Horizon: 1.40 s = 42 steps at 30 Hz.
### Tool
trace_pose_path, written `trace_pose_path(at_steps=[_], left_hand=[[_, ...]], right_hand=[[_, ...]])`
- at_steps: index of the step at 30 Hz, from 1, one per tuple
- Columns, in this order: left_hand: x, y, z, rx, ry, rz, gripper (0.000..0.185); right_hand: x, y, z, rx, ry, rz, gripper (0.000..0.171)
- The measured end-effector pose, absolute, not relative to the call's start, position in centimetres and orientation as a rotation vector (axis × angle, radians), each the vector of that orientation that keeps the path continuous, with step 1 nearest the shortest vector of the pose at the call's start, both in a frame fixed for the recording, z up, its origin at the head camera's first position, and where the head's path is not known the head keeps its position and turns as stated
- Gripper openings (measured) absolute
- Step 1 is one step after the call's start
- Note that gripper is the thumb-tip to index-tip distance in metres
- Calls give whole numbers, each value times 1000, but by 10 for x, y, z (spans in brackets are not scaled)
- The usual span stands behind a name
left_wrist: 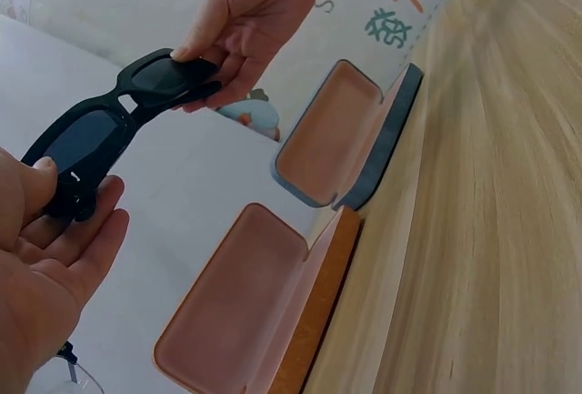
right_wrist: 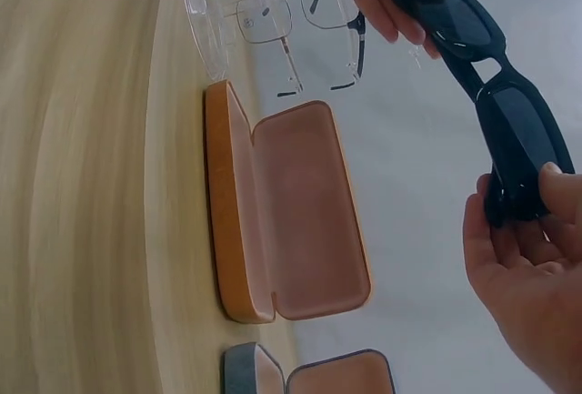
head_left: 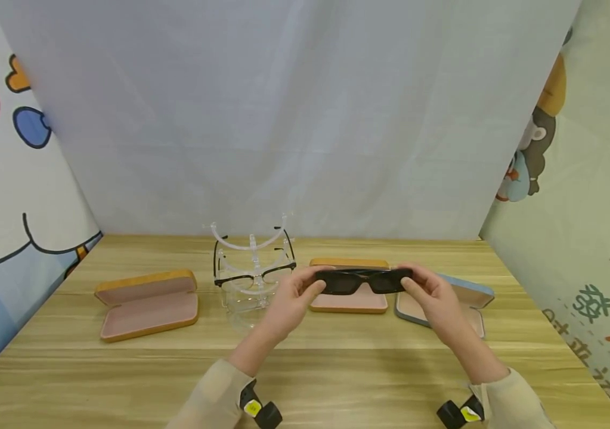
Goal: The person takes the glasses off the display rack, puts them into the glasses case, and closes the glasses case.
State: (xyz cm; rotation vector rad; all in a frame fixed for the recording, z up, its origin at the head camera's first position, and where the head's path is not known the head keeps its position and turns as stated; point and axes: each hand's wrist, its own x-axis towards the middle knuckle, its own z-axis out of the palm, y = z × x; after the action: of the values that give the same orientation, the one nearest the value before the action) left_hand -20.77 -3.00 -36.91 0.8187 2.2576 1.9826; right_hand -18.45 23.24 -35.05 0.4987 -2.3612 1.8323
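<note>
Black sunglasses (head_left: 341, 282) are held up in the air by both hands, lenses toward the head camera. My left hand (head_left: 290, 299) pinches their left end between thumb and fingers. At the other end, my right hand (head_left: 436, 302) pinches the frame the same way. In the left wrist view the temples of the sunglasses (left_wrist: 86, 144) look folded in behind the lenses. Behind and below them lies an open orange glasses case (head_left: 349, 309) with a pink lining, partly covered in the head view. An open blue-grey case (head_left: 468, 290) sits beyond my right hand.
Left of my hands stands a clear display rack (head_left: 253, 244) bearing black half-rim glasses (head_left: 237, 281) and thin-rimmed glasses (right_wrist: 264, 14) lower down. Another open orange case (head_left: 149, 305) lies farther left on the wooden table (head_left: 347, 381). A pale cloth (head_left: 294, 119) hangs behind the table.
</note>
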Motion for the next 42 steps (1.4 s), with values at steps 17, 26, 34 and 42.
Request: trace_pose_path(at_steps=[17, 26, 34, 42], left_hand=[[-219, 7, -387, 661, 2188, 1985, 37], [-222, 32, -397, 676, 2071, 2114, 37], [-222, 48, -401, 625, 1904, 2196, 36], [-228, 64, -404, 505, 1917, 2201, 32]], right_hand=[[-182, 257, -370, 368, -2220, 1964, 49], [-177, 266, -378, 97, -2051, 2073, 33], [-173, 275, -384, -22, -1950, 2159, 11], [-169, 285, -390, 3, -1979, 2156, 15]])
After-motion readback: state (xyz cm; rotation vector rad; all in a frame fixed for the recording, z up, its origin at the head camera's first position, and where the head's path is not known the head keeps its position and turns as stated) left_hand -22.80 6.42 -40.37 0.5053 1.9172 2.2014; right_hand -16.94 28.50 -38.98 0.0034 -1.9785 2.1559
